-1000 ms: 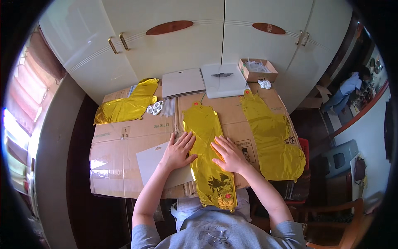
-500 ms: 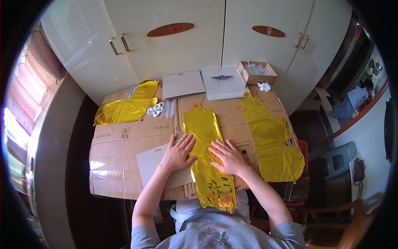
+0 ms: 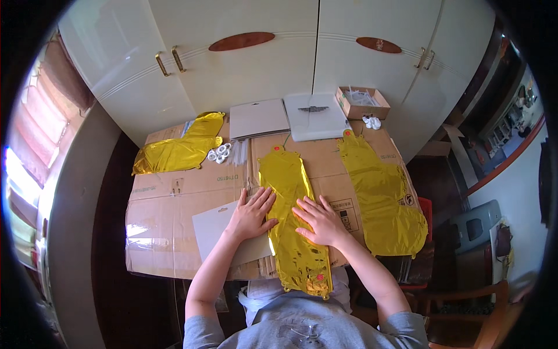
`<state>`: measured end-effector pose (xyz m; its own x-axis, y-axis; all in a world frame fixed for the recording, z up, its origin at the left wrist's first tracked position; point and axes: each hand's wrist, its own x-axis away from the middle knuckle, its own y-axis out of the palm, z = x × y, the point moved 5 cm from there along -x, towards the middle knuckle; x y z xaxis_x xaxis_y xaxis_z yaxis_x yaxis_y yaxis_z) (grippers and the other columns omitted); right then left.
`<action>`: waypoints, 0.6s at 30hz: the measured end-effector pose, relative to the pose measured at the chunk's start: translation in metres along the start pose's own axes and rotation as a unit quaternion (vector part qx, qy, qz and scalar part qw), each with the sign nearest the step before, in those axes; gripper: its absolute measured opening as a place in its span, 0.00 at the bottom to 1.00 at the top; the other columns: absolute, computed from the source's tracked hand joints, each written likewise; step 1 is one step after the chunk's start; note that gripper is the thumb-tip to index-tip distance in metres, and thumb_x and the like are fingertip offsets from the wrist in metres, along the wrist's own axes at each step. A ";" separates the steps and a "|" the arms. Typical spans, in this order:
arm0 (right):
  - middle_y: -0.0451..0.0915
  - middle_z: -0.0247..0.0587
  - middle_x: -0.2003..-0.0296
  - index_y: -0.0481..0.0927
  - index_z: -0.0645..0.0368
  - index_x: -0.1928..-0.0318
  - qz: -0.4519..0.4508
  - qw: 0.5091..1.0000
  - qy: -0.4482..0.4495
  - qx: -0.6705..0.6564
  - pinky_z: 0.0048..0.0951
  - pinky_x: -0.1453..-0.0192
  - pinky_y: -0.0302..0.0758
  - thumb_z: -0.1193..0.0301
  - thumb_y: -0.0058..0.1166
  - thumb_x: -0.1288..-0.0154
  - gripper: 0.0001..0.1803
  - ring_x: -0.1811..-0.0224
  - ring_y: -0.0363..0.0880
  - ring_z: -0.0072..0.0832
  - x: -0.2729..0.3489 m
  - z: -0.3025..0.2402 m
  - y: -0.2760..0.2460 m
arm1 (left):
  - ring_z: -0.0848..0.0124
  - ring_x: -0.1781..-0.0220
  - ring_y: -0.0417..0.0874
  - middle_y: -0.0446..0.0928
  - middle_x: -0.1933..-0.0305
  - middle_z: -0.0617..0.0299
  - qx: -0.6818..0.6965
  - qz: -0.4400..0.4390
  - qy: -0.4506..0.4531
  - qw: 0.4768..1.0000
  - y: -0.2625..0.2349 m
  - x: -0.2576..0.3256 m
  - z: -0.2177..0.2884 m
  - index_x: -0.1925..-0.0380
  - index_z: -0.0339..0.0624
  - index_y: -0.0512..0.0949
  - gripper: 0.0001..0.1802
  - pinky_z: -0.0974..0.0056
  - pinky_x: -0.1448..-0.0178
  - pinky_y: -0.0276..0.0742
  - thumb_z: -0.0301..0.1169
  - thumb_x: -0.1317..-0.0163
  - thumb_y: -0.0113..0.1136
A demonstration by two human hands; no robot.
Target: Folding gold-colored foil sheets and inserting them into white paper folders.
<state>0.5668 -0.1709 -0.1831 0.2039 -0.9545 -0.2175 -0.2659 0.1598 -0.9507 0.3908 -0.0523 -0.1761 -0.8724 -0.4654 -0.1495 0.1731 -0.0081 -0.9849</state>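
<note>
Cardboard tabletop (image 3: 174, 198): both hands (image 3: 253, 215) (image 3: 319, 221) flat on gold foil balloon (image 3: 293, 215).

Grey short-sleeved T-shirt, bare forearms, ringless fingers (image 3: 263, 198)

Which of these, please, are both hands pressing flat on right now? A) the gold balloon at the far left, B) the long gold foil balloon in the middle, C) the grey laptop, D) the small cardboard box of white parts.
B: the left hand and right hand lie open-palmed on the middle gold foil balloon.

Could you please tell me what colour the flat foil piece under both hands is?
The foil piece is shiny gold, seen in the head view.
</note>
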 end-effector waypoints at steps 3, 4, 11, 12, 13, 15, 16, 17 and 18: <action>0.64 0.41 0.30 0.68 0.48 0.32 -0.002 1.000 0.001 0.004 0.52 0.22 0.46 0.46 0.48 0.31 0.33 0.25 0.56 0.35 0.000 0.000 0.001 | 0.61 0.22 0.56 0.59 0.24 0.55 -0.001 -0.005 -0.001 1.000 0.000 0.000 0.000 0.29 0.44 0.60 0.42 0.38 0.22 0.41 0.58 0.35 0.49; 0.64 0.41 0.30 0.68 0.48 0.32 -0.003 1.000 0.002 0.005 0.52 0.22 0.46 0.46 0.48 0.31 0.33 0.25 0.56 0.35 0.000 -0.001 0.001 | 0.61 0.22 0.56 0.59 0.24 0.55 -0.002 -0.004 0.000 1.000 0.000 0.000 0.000 0.29 0.44 0.60 0.42 0.38 0.22 0.41 0.58 0.35 0.49; 0.64 0.40 0.30 0.69 0.48 0.33 0.002 1.000 0.002 0.005 0.52 0.22 0.46 0.46 0.49 0.32 0.33 0.25 0.57 0.34 0.000 -0.001 0.000 | 0.61 0.22 0.55 0.58 0.24 0.55 -0.001 -0.010 -0.005 1.000 0.002 0.001 -0.001 0.28 0.44 0.59 0.42 0.38 0.22 0.40 0.59 0.35 0.48; 0.64 0.40 0.30 0.69 0.48 0.33 0.001 1.000 0.004 0.004 0.52 0.22 0.46 0.46 0.49 0.32 0.33 0.25 0.57 0.34 0.000 -0.001 0.000 | 0.61 0.22 0.55 0.58 0.24 0.56 0.000 -0.012 -0.003 1.000 0.002 0.000 0.000 0.28 0.44 0.59 0.42 0.38 0.22 0.40 0.59 0.34 0.47; 0.64 0.40 0.30 0.69 0.48 0.33 0.001 1.000 0.007 0.003 0.52 0.22 0.46 0.46 0.49 0.32 0.33 0.25 0.57 0.34 0.001 -0.001 0.000 | 0.61 0.21 0.55 0.58 0.24 0.56 0.000 -0.012 -0.001 1.000 0.002 0.000 0.000 0.28 0.44 0.59 0.42 0.38 0.22 0.40 0.59 0.34 0.47; 0.64 0.40 0.30 0.69 0.48 0.33 0.003 1.000 0.006 0.003 0.53 0.22 0.46 0.46 0.49 0.32 0.33 0.25 0.57 0.34 0.001 -0.001 -0.001 | 0.61 0.21 0.54 0.58 0.24 0.57 0.002 -0.011 0.001 1.000 -0.001 -0.001 0.002 0.28 0.44 0.59 0.42 0.38 0.22 0.40 0.59 0.33 0.46; 0.64 0.40 0.30 0.69 0.48 0.33 0.003 1.000 0.007 0.003 0.53 0.22 0.46 0.46 0.49 0.32 0.32 0.25 0.57 0.34 0.001 -0.001 -0.002 | 0.60 0.21 0.54 0.59 0.24 0.57 -0.006 0.003 0.007 1.000 -0.006 -0.002 0.004 0.29 0.44 0.60 0.40 0.39 0.22 0.41 0.59 0.33 0.45; 0.64 0.40 0.30 0.69 0.48 0.33 -0.005 1.000 0.009 0.006 0.53 0.22 0.46 0.47 0.49 0.32 0.33 0.25 0.57 0.34 0.000 -0.001 -0.003 | 0.60 0.21 0.54 0.60 0.25 0.57 -0.014 0.017 0.014 1.000 -0.011 -0.003 0.008 0.29 0.44 0.61 0.39 0.39 0.22 0.41 0.58 0.32 0.44; 0.64 0.40 0.30 0.69 0.48 0.33 -0.012 1.000 0.011 0.008 0.53 0.22 0.46 0.47 0.49 0.33 0.33 0.25 0.57 0.34 -0.001 -0.003 -0.004 | 0.60 0.21 0.54 0.61 0.25 0.57 -0.022 0.031 0.019 0.999 -0.016 -0.004 0.010 0.30 0.44 0.62 0.38 0.40 0.22 0.41 0.58 0.31 0.44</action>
<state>0.5648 -0.1712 -0.1788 0.1886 -0.9636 -0.1893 -0.2450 0.1405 -0.9593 0.3958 -0.0591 -0.1584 -0.8773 -0.4301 -0.2128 0.2077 0.0594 -0.9764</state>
